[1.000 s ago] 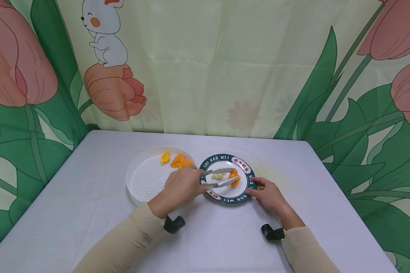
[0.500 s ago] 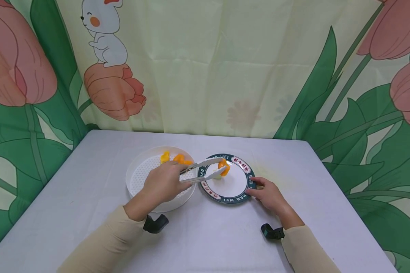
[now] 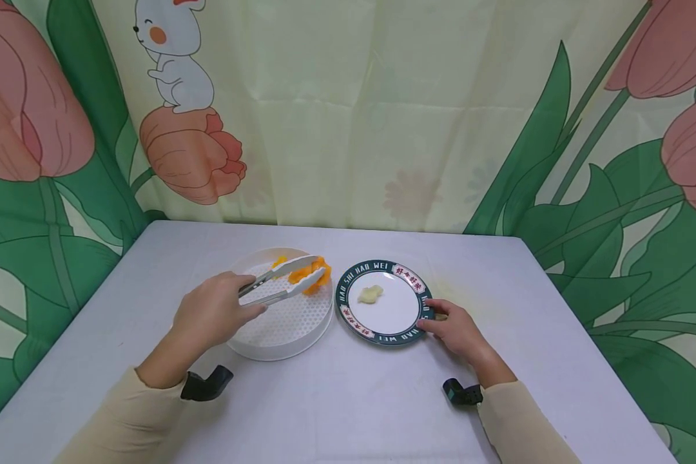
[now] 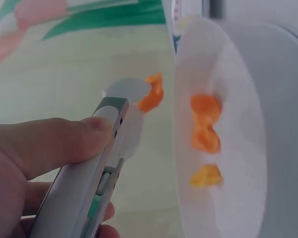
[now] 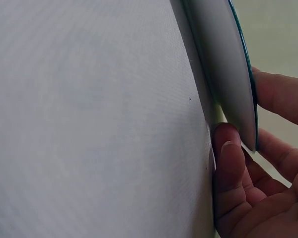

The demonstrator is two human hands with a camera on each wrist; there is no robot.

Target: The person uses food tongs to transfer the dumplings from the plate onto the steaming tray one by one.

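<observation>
My left hand (image 3: 214, 312) grips metal tongs (image 3: 272, 295), also seen in the left wrist view (image 4: 87, 173). Between the tong tips is an orange knobbly piece (image 4: 156, 93), raised over the right part of a white round tray with a perforated floor (image 3: 278, 351). An orange bow-shaped piece (image 4: 205, 124) and a smaller yellow piece (image 4: 207, 176) lie in that tray. To its right stands a white plate with a dark green lettered rim (image 3: 396, 322), bearing one pale yellow-green piece (image 3: 370, 294). My right hand (image 3: 457, 330) holds the plate's right rim, fingers on both sides of it.
A white cloth (image 3: 371, 406) covers the table. The tray's raised wall (image 3: 281, 348) stands close to the plate's left edge. Behind the table hangs a curtain (image 3: 348, 129) printed with tulips and a rabbit. Each wrist carries a black camera.
My left hand has moved left with the tongs, lifting the orange piece off the plate and bringing it over the tray. The right hand stays on the plate rim.
</observation>
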